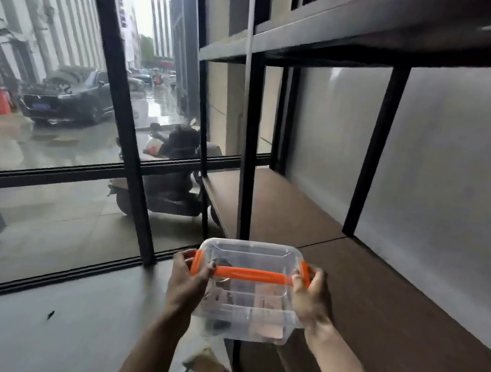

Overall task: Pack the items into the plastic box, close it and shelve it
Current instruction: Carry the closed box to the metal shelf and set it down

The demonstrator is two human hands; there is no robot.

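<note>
Floor-to-ceiling glass fills the left of the frame, with a dark-framed shelf unit [378,288] running up the right. Low in the centre I hold the clear plastic box [247,294], lid on, orange handle [252,275] lying across the top. My left hand [188,282] clasps its left end, my right hand [311,300] its right, fingers curled over the orange latches. It hangs above the shelf's front corner; blurred items show inside.

No legible txt anywhere; car plate [38,105] blurred, labels inside box [247,291] unreadable.
</note>
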